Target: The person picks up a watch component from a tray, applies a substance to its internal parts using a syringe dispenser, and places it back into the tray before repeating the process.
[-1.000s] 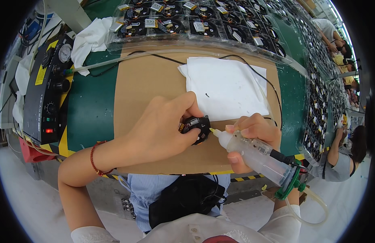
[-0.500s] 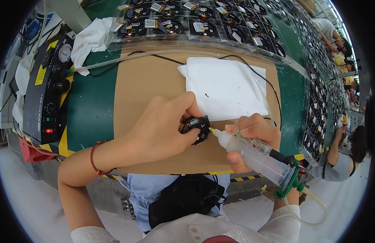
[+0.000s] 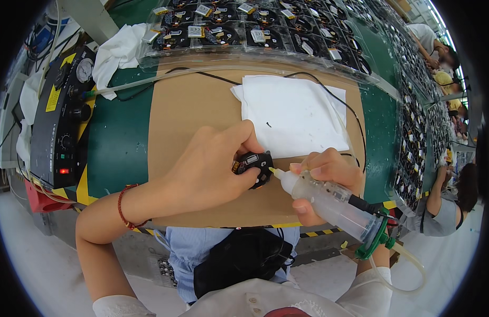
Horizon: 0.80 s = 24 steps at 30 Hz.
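Note:
My left hand (image 3: 215, 166) pinches a small round black electronic part (image 3: 259, 161) between thumb and fingers, above the brown board. Its far side is hidden behind my fingers. In my right hand (image 3: 331, 171) lies a translucent glue-dispensing syringe (image 3: 329, 201), tilted, with its yellowish tip at the right edge of the black part. Whether the tip touches it I cannot make out. A green cap (image 3: 375, 232) closes the syringe's back end, and a clear tube runs from it.
Beneath my hands lies a brown board (image 3: 176, 111), with folded white cloths (image 3: 294, 116) on it. A black dispenser box (image 3: 62, 121) with a gauge stands at left. Clear trays (image 3: 244, 50) of similar black parts line the back and right. Other people (image 3: 450, 201) sit at far right.
The syringe and my right hand have shifted slightly to the left, along the black part's edge. My left hand stays almost still.

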Each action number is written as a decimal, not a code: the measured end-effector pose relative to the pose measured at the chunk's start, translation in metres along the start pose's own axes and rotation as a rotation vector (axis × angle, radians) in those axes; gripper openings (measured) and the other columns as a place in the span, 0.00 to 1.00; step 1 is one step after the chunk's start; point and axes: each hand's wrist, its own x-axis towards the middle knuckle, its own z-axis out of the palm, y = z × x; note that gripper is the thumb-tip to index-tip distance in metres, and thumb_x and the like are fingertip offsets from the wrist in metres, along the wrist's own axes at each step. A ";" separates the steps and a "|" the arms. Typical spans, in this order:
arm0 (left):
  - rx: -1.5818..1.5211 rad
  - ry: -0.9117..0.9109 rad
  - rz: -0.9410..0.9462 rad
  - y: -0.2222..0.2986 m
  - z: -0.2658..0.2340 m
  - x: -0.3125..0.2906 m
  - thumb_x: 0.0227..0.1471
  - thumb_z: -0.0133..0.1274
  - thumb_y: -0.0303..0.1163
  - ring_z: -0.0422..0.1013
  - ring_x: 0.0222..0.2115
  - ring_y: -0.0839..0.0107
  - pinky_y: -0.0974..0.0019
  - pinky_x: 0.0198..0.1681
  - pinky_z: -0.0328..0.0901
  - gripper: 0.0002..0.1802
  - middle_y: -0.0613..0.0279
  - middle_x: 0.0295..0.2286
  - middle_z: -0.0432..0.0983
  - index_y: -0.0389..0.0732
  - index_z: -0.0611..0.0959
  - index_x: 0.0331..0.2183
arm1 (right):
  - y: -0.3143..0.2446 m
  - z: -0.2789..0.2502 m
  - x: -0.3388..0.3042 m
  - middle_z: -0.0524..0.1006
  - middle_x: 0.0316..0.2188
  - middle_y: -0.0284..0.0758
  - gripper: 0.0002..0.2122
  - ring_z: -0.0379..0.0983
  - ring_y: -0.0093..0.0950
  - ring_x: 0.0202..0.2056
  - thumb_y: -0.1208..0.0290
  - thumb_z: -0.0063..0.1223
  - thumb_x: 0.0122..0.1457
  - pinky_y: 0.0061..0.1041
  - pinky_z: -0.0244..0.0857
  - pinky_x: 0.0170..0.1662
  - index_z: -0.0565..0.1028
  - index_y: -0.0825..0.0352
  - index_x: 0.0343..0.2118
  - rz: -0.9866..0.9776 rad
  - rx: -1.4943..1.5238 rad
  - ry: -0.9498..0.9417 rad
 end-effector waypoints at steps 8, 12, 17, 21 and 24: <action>0.010 0.011 0.031 0.000 0.000 0.000 0.34 0.55 0.19 0.73 0.21 0.61 0.67 0.25 0.66 0.11 0.51 0.19 0.73 0.32 0.71 0.26 | 0.003 0.003 -0.003 0.69 0.23 0.43 0.24 0.72 0.32 0.23 0.70 0.64 0.41 0.23 0.67 0.24 0.62 0.73 0.36 -0.013 -0.030 0.055; 0.021 -0.048 -0.044 0.001 0.001 0.000 0.36 0.55 0.18 0.73 0.25 0.68 0.70 0.29 0.67 0.12 0.53 0.22 0.74 0.31 0.71 0.28 | 0.003 0.003 -0.006 0.69 0.23 0.43 0.23 0.72 0.32 0.23 0.70 0.63 0.42 0.22 0.66 0.24 0.62 0.73 0.36 -0.012 -0.009 0.059; 0.000 0.000 0.014 -0.002 0.002 -0.001 0.34 0.54 0.19 0.73 0.22 0.61 0.66 0.26 0.66 0.12 0.51 0.19 0.73 0.32 0.71 0.26 | -0.001 -0.001 -0.005 0.69 0.23 0.43 0.23 0.71 0.31 0.23 0.70 0.62 0.42 0.22 0.65 0.23 0.62 0.73 0.37 0.025 -0.033 0.040; 0.007 -0.006 -0.004 -0.001 0.000 -0.002 0.35 0.54 0.19 0.73 0.22 0.60 0.66 0.26 0.66 0.11 0.50 0.20 0.74 0.32 0.71 0.27 | 0.001 0.002 -0.006 0.69 0.24 0.43 0.23 0.71 0.31 0.23 0.70 0.62 0.42 0.22 0.66 0.24 0.61 0.72 0.37 0.027 -0.018 0.037; 0.005 -0.012 0.007 -0.001 -0.001 0.000 0.35 0.54 0.19 0.73 0.22 0.60 0.66 0.26 0.66 0.11 0.50 0.20 0.74 0.31 0.71 0.27 | 0.003 0.004 -0.007 0.69 0.23 0.42 0.23 0.71 0.31 0.23 0.71 0.63 0.42 0.22 0.67 0.25 0.61 0.72 0.37 0.025 0.018 0.036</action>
